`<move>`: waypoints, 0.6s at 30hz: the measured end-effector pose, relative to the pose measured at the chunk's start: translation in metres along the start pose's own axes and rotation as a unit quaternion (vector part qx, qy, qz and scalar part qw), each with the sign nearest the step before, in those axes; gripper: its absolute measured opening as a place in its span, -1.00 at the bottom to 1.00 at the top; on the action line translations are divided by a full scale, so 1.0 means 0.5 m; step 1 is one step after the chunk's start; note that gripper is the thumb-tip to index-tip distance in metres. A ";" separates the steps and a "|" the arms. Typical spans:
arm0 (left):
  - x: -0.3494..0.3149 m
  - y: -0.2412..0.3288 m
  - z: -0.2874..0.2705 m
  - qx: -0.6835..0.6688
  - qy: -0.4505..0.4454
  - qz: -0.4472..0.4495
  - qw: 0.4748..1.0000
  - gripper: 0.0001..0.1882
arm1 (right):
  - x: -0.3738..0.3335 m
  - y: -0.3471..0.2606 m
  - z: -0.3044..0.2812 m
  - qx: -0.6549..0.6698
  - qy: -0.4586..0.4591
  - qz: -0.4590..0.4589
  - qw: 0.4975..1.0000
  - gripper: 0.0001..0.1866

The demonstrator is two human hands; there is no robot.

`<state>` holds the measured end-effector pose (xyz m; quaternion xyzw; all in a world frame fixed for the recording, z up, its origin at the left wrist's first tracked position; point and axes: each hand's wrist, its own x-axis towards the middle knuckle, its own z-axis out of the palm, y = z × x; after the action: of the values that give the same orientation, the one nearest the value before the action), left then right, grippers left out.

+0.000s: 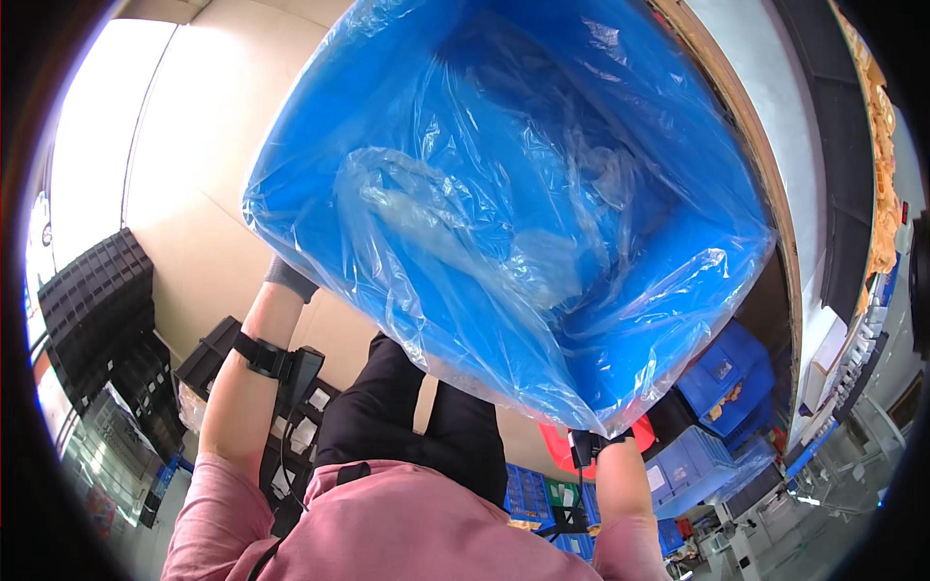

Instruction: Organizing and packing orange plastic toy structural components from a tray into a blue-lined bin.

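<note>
A large blue bin [320, 145], lined with a loose clear plastic bag [542, 266], fills the upper middle, its open top turned toward me. Crumpled folds of the film cover its inside; no other contents can be made out. At its left side my left hand [293, 279], in a grey glove, reaches under the wall and supports it, fingers out of sight behind the bin. My right hand [612, 443] is at the near right corner, mostly covered by the bin and the overhanging film. Between them the bin is held up in front of my legs.
Black crates [102, 300] are stacked at the left. To the right, a wooden board edge [765, 165] runs beside the bin. Blue crates [693, 470] and a red container [557, 445] stand below right. A dark box [208, 353] sits near my left forearm.
</note>
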<state>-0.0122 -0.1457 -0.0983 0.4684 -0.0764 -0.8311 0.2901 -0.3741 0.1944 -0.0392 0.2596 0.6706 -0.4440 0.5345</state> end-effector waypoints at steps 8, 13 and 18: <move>0.022 0.010 -0.011 0.090 0.024 0.001 0.996 -0.66 | 0.020 0.038 -0.121 -0.082 -0.020 0.005 0.996 -0.44; -0.003 0.036 -0.048 0.148 0.014 -0.013 0.989 -0.65 | 0.104 -0.026 -0.171 -0.129 -0.015 -0.008 0.991 -0.45; 0.002 0.128 -0.118 0.199 -0.013 -0.020 0.980 -0.65 | 0.156 -0.154 -0.315 -0.176 -0.002 -0.040 0.984 -0.46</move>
<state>0.0622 -0.1902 -0.1060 0.5069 -0.2346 -0.8111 0.1735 -0.5368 0.2858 -0.0833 0.1335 0.7470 -0.3410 0.5549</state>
